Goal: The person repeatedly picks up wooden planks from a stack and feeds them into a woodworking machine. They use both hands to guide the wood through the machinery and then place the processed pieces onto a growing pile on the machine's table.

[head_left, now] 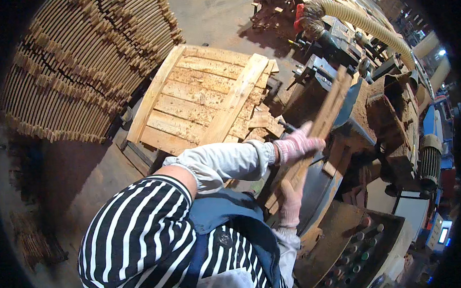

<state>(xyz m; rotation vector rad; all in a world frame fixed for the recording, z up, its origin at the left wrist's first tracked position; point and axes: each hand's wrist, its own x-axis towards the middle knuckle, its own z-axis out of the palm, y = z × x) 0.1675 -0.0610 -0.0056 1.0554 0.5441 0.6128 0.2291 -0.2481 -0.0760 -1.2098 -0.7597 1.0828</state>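
Pink knit gloves (pixel 291 151) cover the left hand (pixel 299 144) and right hand (pixel 291 205), both clasping long wooden strips (pixel 331 107) right of centre; handling looks midway, the strips not yet set down. Near right, a dark box (pixel 370 213) holds unidentifiable round pieces (pixel 365 256); leftward, a slatted wooden platform (pixel 156 90) bears sawdust (pixel 203 96), and slats (pixel 73 63) stand piled far left.

From afar I can make out a grey floor (pixel 213 15) at the top centre and down the left, shadowed below a stack of wooden pieces (pixel 85 62) in the upper left, while a white lamp (pixel 442 52) glows at the upper right and a lit screen (pixel 445 234) shines at the lower right.
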